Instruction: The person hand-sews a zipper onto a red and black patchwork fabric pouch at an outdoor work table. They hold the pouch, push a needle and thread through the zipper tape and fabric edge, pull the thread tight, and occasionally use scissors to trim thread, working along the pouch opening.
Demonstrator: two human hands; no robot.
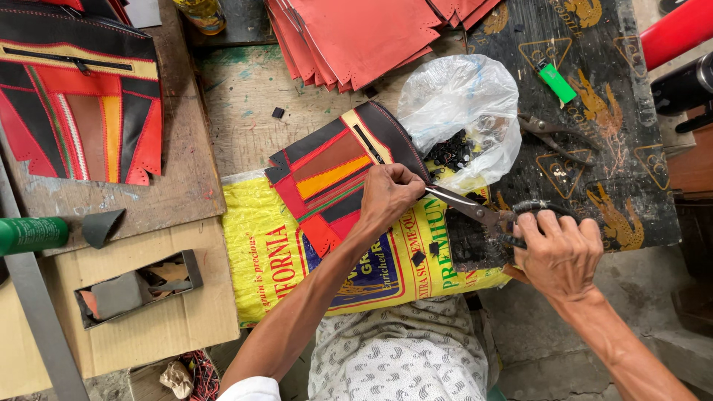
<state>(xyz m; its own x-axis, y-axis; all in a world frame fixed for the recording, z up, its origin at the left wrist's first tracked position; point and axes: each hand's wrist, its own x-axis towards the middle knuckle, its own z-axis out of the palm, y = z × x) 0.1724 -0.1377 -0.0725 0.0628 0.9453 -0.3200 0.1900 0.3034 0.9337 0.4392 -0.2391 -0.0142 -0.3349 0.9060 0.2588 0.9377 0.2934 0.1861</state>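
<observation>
Head view: left hand (388,197) curled shut, pinching edge of patchwork leather panel, black, red and orange (338,174), lying on yellow printed sack (260,260). Right hand (558,252) closed through handles of large metal scissors (475,210), blades meeting panel edge under left fingers. One clear plastic bag of black fittings (460,111) beside panel. One second patchwork panel (78,96) far left. One pair of pliers (553,137). One stack of red leather sheets (356,33) above.

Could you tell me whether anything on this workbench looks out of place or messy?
Mostly orderly. Small black offcuts lie scattered on the yellow sack under the patchwork leather panel, which the left hand holds while the right hand works the scissors.
</observation>
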